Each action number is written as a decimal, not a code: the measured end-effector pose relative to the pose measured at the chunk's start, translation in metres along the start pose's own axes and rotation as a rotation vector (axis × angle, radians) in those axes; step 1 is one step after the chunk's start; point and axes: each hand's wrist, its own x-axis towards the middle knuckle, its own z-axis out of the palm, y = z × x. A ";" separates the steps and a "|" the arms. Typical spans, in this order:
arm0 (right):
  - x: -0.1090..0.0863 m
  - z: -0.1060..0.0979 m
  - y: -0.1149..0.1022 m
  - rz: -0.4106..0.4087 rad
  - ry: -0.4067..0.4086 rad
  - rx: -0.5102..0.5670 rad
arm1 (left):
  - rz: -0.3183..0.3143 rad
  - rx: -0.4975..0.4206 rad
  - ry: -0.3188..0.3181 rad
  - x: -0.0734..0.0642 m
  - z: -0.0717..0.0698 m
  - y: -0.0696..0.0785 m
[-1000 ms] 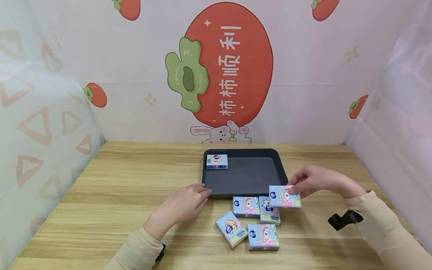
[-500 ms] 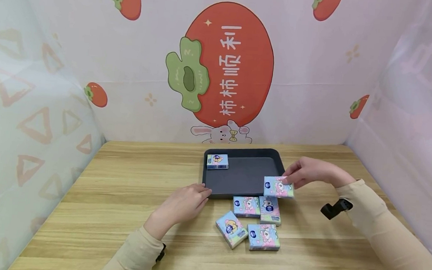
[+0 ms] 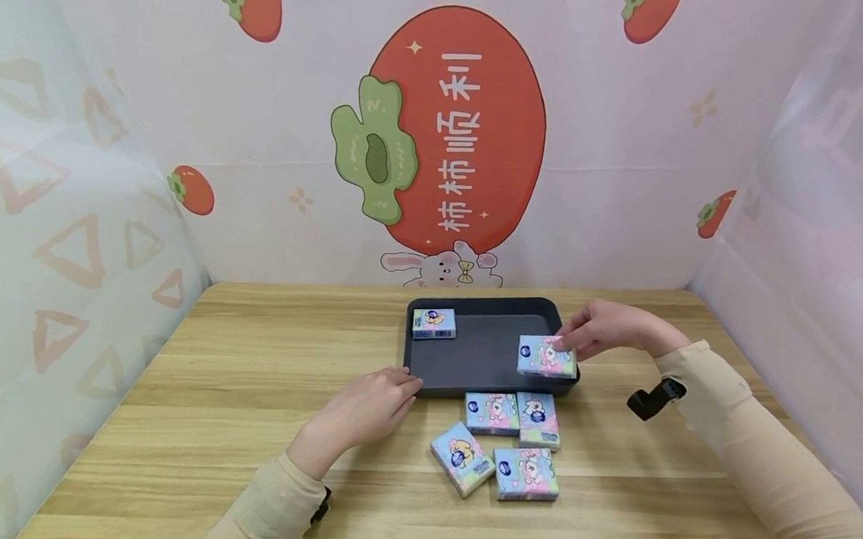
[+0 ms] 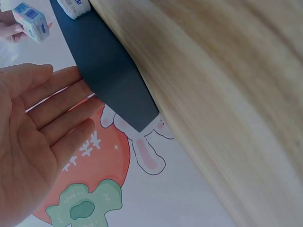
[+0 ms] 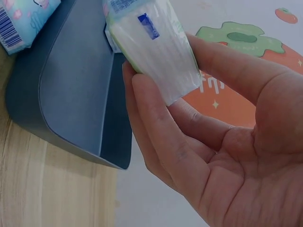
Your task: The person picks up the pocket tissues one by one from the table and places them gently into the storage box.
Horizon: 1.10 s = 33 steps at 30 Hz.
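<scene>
A dark grey tray (image 3: 476, 358) lies on the wooden table, with one small pastel tissue pack (image 3: 434, 323) in its back left corner. My right hand (image 3: 611, 329) pinches another tissue pack (image 3: 540, 357) by its right end, over the tray's right side. In the right wrist view the held pack (image 5: 158, 52) sits between thumb and fingers, showing its white folded end. My left hand (image 3: 363, 405) rests with its fingertips at the tray's front left corner. In the left wrist view its fingers (image 4: 66, 101) lie nearly straight against the tray's wall (image 4: 106, 66).
In front of the tray lie several more tissue packs: one pack (image 3: 492, 413) and a turned pack (image 3: 539, 421) close to its front rim, an angled pack (image 3: 462, 459) and another pack (image 3: 526, 474) nearer me. A printed cloth wall (image 3: 595, 189) stands behind the table.
My right hand has carried its tissue pack back and to the left, from beyond the tray's front right corner to over the tray. The left hand has stayed in place.
</scene>
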 end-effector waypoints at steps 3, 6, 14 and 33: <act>0.003 -0.002 -0.002 0.005 0.001 0.009 | 0.003 0.010 0.000 0.000 0.001 0.000; 0.007 -0.003 -0.003 0.009 0.005 0.010 | 0.005 0.023 -0.005 -0.001 0.000 0.000; 0.020 -0.005 -0.007 0.020 0.018 -0.008 | 0.008 0.034 -0.007 -0.001 0.000 0.000; 0.049 -0.004 -0.015 0.064 0.062 0.021 | 0.016 0.031 0.006 -0.002 -0.002 0.000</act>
